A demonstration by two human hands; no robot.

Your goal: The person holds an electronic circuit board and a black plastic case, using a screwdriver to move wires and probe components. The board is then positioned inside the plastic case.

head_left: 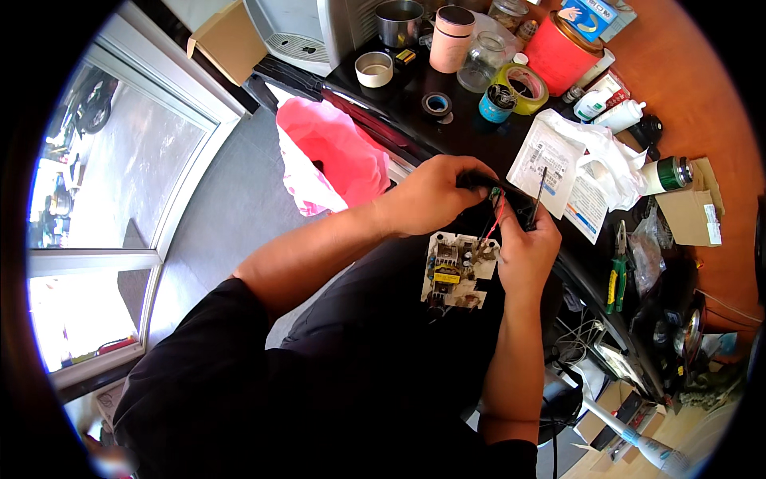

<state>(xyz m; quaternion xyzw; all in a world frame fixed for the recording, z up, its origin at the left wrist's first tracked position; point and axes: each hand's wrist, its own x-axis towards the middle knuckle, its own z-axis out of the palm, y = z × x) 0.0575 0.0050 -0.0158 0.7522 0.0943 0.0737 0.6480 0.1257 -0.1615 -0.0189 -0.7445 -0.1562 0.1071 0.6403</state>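
Observation:
My left hand (pixel 431 195) is closed, thumb and fingers pinching a dark piece with a small green part (pixel 496 192) at its edge. My right hand (pixel 528 249) is closed around a thin dark pointed tool (pixel 541 188), its tip pointing up and away; its exact kind is unclear. Red wires (pixel 498 217) and dark ones run from the green part down past the right fingers. Below them a bare circuit board (pixel 465 292) with a yellow-wrapped transformer (pixel 447 275) rests at or hangs over my lap; which one I cannot tell.
The black tabletop holds a pink cup (pixel 452 40), a glass jar (pixel 481 62), tape rolls (pixel 527 89) and a red tin (pixel 558 56). Papers (pixel 546 164) lie beyond my right hand, and green-yellow pliers (pixel 617 275) to its right. A pink bag (pixel 331 156) stands left of the table.

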